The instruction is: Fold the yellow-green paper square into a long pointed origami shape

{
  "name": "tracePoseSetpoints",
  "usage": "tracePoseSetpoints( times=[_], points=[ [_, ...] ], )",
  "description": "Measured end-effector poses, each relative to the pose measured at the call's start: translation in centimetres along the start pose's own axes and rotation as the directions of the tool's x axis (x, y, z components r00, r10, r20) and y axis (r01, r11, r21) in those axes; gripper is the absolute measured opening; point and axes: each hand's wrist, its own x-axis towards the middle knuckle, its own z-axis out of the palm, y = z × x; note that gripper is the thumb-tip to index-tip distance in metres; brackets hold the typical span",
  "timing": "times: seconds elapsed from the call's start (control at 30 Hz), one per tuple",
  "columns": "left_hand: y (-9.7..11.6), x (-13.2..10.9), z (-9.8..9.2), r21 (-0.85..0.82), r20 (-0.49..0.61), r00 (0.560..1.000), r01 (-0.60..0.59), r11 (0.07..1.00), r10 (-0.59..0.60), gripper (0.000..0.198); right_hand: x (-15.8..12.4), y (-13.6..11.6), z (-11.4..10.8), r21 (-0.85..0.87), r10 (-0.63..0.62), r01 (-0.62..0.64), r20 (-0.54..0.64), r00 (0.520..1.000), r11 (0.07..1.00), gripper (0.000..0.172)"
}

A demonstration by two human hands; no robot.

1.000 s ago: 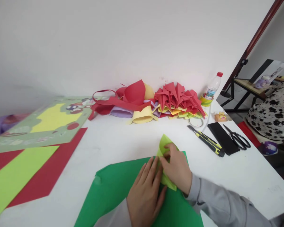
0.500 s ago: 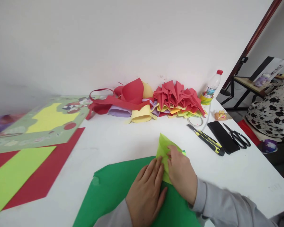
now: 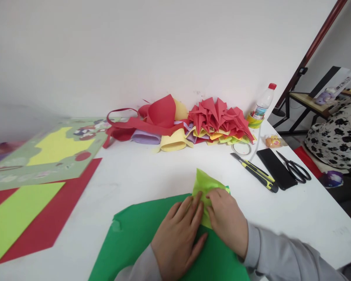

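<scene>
A lime-green sheet of paper (image 3: 206, 179), partly folded, lies on the near green sheet (image 3: 137, 222). My left hand (image 3: 179, 234) rests flat with its fingers stretched out, their tips pressing the lime paper's left edge and the palm over the green sheet. With curled fingers, my right hand (image 3: 229, 218) pinches the lime paper from its right side. The two hands almost meet there, and they cover much of the paper's lower part. The top corner of the lime paper stands up, pointing away from me.
A utility knife (image 3: 257, 173), a black flat case (image 3: 276, 168) and scissors (image 3: 296, 168) lie to the right. Along the wall sit folded red paper pieces (image 3: 216, 117), paper rolls (image 3: 172, 140) and a bottle (image 3: 263, 103). Red sheets (image 3: 52, 218) and a decorated board (image 3: 84, 146) lie left.
My right hand has slid down and toward me along the lime paper, its fingers curled closer to the left fingertips. The left hand stays pressed down. The view has shifted slightly.
</scene>
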Motion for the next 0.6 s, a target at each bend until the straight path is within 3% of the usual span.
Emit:
tracePoseSetpoints(
  times=[0.13,0.23,0.27,0.33,0.43,0.5,0.6],
  points=[
    [-0.6,0.0,0.1,-0.083,-0.028,1.0,-0.011,0.997,0.008,0.05,-0.1,0.1,0.1,-0.125,-0.107,0.107,0.002,0.994,0.986,0.017],
    [-2.3,0.5,0.4,-0.328,-0.139,0.987,0.028,0.944,-0.077,0.035,-0.3,-0.2,0.3,-0.232,-0.155,0.158,0.031,0.987,0.96,0.016],
    [-3.0,1.0,0.6,-0.427,-0.117,0.972,0.135,0.894,-0.203,0.034,-0.4,-0.3,0.4,-0.246,-0.15,0.155,0.037,0.988,0.957,0.015],
    [-4.1,2.1,0.8,-0.59,-0.039,0.901,0.328,0.738,-0.432,0.039,-0.5,-0.5,0.4,-0.247,-0.133,0.139,0.042,0.99,0.959,0.015],
    [-4.6,3.7,1.1,-0.855,0.096,0.914,0.278,0.438,-0.393,0.045,-0.5,-0.6,0.1,-0.212,-0.11,0.117,0.043,0.993,0.97,0.02],
    [-4.4,4.2,1.4,-0.875,0.088,0.932,0.241,0.421,-0.351,0.044,-0.5,-0.5,-0.1,-0.168,-0.105,0.111,0.045,0.993,0.979,0.02],
    [-4.0,3.7,2.1,-0.83,0.044,0.94,0.223,0.511,-0.339,0.047,-0.4,-0.2,-0.3,-0.115,-0.103,0.109,0.057,0.993,0.987,0.022]
  ],
)
